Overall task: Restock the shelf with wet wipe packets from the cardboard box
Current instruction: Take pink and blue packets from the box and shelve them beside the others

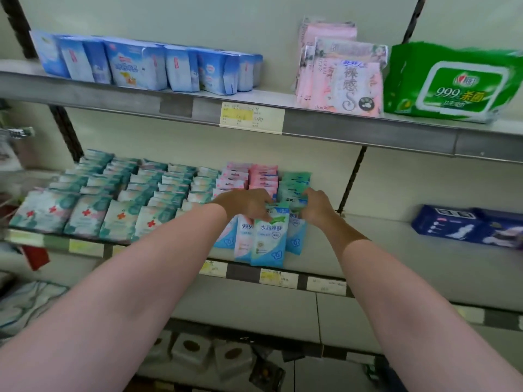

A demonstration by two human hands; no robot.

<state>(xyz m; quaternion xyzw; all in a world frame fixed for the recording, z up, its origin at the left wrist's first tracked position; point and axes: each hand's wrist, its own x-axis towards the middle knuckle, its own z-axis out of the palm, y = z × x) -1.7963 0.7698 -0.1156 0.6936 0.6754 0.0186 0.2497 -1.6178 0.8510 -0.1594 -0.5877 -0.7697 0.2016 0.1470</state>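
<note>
Both my arms reach forward to the middle shelf, a pale metal board with price labels along its front edge. My left hand lies over the top of a small row of wet wipe packets, its fingers curled down onto the upper edge of the front blue-and-green wet wipe packet, which stands upright near the front edge of the shelf. My right hand is just beside it on the right, fingers curled around the tops of the packets behind; I cannot tell exactly which packet it grips. Pale pink and blue packets of the same size stand touching the front one on its left, and another blue one on its right.

Behind my hands stand rows of pink packets and green packets. Toward the left end of the same shelf lie many teal-and-white packets with red crosses. Near the right end rests a dark blue box.

On the upper shelf sit blue-and-white packs at the left, pink packs in the middle, and a large green wipe pack toward the right.
</note>
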